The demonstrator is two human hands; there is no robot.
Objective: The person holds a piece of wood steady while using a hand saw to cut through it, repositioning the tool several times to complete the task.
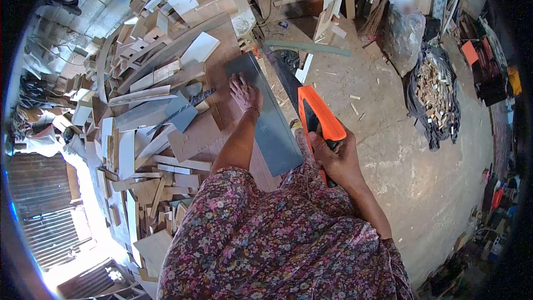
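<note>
My right hand (336,158) grips the orange handle of a hand saw (317,116), whose dark blade (280,72) runs away from me along the right edge of a grey board (269,125). My left hand (244,91) rests flat with fingers spread on the far part of that grey board, pressing it onto a brown wooden panel (222,66) beneath. My floral sleeve and dress fill the lower middle of the view.
A large heap of wood offcuts and boards (150,94) lies to the left. Concrete floor (400,150) spreads to the right, with a dark sack of wood chips (436,91), a broom (377,14) and clutter along the far right wall.
</note>
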